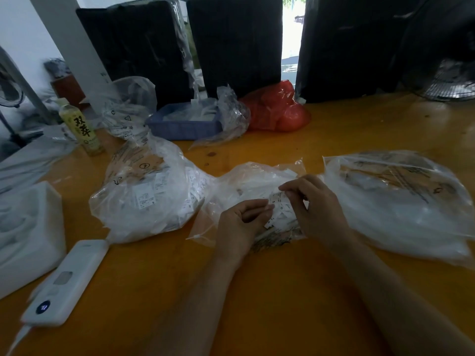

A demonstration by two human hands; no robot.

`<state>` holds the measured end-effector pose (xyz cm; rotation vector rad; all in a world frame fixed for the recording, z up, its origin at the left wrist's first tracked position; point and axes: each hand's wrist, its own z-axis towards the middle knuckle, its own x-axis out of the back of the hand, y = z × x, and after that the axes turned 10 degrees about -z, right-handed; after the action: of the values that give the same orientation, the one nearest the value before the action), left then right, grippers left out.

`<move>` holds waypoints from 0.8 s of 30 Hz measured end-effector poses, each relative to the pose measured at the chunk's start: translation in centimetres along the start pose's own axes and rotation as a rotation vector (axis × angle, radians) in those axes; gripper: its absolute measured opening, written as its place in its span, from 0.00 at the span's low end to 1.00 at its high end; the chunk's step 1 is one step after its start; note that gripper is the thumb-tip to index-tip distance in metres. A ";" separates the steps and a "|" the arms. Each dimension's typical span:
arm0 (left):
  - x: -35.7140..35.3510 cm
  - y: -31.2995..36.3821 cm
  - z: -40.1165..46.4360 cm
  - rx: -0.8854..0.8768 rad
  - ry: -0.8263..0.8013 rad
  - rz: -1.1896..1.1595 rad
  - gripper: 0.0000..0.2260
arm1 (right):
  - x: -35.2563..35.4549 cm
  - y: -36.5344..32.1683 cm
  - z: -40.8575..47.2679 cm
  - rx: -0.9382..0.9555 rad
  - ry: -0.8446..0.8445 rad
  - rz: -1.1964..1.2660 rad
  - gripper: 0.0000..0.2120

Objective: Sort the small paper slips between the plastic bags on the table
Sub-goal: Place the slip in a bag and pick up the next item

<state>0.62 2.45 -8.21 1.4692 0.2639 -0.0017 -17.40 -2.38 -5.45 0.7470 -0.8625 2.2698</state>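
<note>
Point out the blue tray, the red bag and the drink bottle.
blue tray (183,127), head view, front wall.
red bag (277,109), head view, middle of its bulge.
drink bottle (81,128), head view, printed label.

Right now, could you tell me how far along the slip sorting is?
Done: the left bag bulges with slips. In hand: both hands, left hand and right hand, pinch slips over the middle bag. Left: that bag's remaining slips.

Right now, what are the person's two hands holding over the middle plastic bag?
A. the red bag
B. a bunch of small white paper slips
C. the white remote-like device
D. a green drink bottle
B: both the left hand and right hand pinch small white paper slips above the middle bag.
</note>
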 end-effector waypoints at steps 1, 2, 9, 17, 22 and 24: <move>0.0 0.0 0.0 -0.007 0.007 0.014 0.09 | 0.0 0.1 0.0 0.012 -0.011 -0.007 0.08; -0.1 -0.1 0.0 -0.011 0.016 0.025 0.09 | 0.0 0.2 0.0 0.024 -0.025 -0.012 0.08; 0.0 -0.2 -0.1 -0.076 0.032 0.087 0.09 | 0.3 0.5 0.1 0.107 -0.137 -0.040 0.10; -0.3 0.0 -0.1 -0.068 0.069 0.033 0.07 | -0.3 -0.5 -0.2 -0.168 -0.081 0.127 0.14; -0.3 0.3 -0.1 -0.049 0.103 0.009 0.07 | -0.5 -0.5 -0.4 -0.257 -0.106 0.212 0.05; -0.4 0.5 -0.2 -0.054 0.113 0.011 0.06 | -0.6 -0.9 -0.5 -0.237 -0.164 0.230 0.05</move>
<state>0.33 2.66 -7.65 1.4187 0.3449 0.0970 -16.50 -1.70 -5.80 0.7658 -1.3288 2.2687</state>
